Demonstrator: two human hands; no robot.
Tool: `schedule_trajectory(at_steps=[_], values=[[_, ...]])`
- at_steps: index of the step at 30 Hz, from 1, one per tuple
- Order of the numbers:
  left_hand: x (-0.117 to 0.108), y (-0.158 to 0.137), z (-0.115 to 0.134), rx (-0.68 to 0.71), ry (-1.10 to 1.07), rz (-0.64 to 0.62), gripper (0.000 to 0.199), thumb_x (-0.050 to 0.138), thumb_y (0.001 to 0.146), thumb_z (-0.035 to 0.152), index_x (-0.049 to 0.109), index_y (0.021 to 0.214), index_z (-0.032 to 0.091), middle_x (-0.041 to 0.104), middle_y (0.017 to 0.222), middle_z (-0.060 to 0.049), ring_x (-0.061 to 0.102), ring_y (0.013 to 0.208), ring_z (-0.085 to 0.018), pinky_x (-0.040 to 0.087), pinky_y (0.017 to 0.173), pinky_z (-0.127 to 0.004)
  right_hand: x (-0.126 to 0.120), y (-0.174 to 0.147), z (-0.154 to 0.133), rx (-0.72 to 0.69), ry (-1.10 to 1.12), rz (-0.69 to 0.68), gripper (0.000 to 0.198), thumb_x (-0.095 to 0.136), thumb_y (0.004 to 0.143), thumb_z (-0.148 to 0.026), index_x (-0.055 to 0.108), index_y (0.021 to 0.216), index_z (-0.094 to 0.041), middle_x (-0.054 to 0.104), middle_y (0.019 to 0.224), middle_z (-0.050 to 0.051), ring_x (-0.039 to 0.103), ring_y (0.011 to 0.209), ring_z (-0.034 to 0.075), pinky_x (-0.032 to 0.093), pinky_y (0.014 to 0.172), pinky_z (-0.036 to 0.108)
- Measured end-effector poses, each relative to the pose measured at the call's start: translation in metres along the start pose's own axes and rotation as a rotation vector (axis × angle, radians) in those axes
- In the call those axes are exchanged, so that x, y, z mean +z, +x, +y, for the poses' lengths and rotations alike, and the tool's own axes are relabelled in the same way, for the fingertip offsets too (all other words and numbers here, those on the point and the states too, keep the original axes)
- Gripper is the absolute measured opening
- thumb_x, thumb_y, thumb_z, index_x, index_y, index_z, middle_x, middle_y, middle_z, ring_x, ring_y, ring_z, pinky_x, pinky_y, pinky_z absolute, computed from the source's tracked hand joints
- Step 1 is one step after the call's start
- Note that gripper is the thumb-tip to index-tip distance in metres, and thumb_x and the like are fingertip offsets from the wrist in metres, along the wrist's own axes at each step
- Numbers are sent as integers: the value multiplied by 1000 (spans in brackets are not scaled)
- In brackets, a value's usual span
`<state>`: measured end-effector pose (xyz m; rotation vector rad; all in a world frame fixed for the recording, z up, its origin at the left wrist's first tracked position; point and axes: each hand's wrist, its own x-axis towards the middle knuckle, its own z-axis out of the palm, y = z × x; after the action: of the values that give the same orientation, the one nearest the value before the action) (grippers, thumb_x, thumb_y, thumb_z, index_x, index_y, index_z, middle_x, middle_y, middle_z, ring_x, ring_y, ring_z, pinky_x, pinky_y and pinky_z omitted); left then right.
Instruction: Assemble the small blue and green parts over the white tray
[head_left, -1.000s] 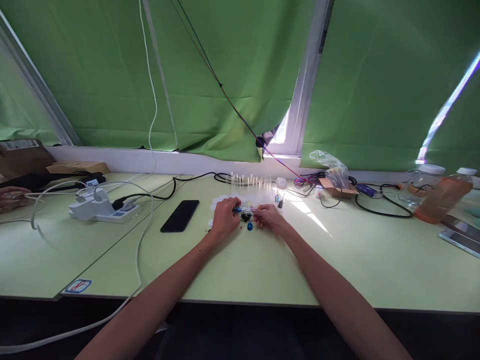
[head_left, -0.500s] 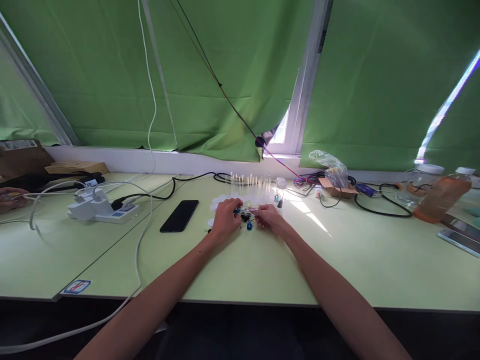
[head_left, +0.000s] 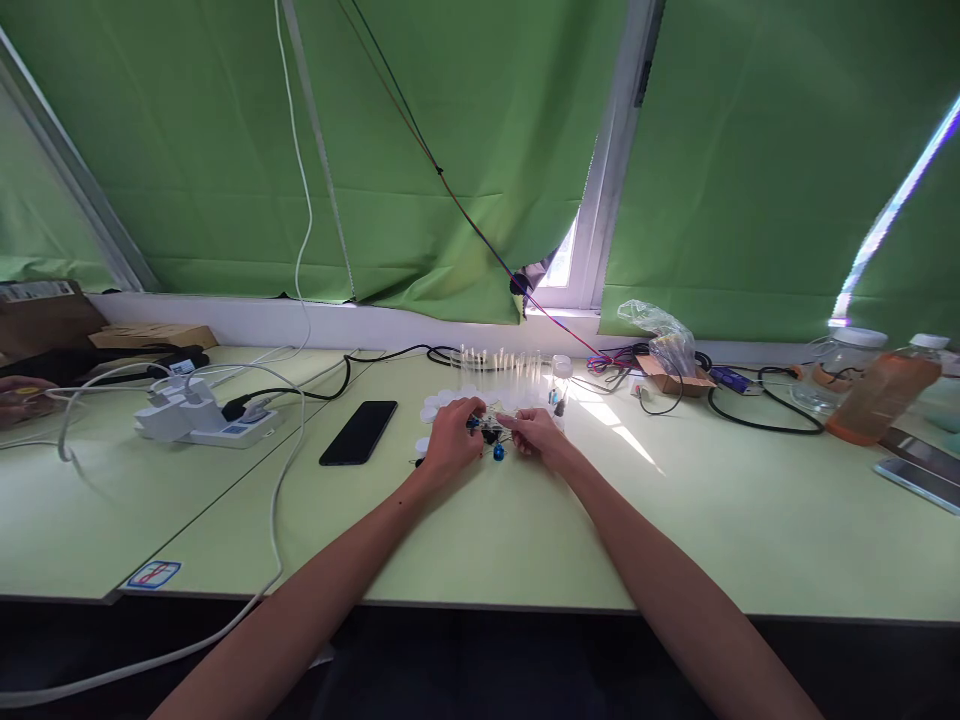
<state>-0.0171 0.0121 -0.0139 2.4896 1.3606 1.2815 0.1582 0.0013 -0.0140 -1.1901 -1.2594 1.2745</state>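
Note:
My left hand [head_left: 454, 437] is closed at the left of a small cluster of electronic parts [head_left: 491, 420]; a blue bit shows at its fingertips, but what it grips is too small to name. From the right, my right hand [head_left: 538, 432] reaches into the same cluster, fingers curled and the index finger stretched to the parts; anything in its grip is hidden. Just in front of the cluster lies a blue round part [head_left: 499, 453]. Behind both hands stand several clear upright tubes [head_left: 499, 370], with white round pieces [head_left: 435, 405] beside them.
A black phone [head_left: 358, 433] lies left of my hands, beyond it a power strip [head_left: 240, 430] with white plugs and cables. Rightward are a small cardboard box [head_left: 675, 380], an orange bottle [head_left: 885, 395] and another phone [head_left: 919, 484]. Another person's hand [head_left: 26, 400] shows far left.
My right index finger has shifted slightly left, onto the parts; the thin pinkish piece at its tip no longer shows. My left hand has stayed put.

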Motion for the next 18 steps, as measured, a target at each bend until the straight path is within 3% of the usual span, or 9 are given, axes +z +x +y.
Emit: schedule_trajectory(at_steps=[10, 18], values=[[-1, 5, 5, -47, -74, 36, 29, 48, 62, 8, 57, 84, 22, 67, 84, -1, 60, 79, -19, 47, 75, -30, 0, -2, -9, 7, 141, -51, 47, 83, 59, -52, 50, 59, -18, 57, 53, -1, 48, 44, 7, 35, 43, 21], [-3, 6, 3, -141, -148, 80, 24, 49, 62, 11, 57, 82, 22, 66, 82, 0, 60, 77, -18, 47, 73, -29, -3, 0, -8, -37, 249, -57, 43, 75, 69, -56, 62, 70, -15, 67, 66, 4, 54, 48, 9, 40, 46, 22]])
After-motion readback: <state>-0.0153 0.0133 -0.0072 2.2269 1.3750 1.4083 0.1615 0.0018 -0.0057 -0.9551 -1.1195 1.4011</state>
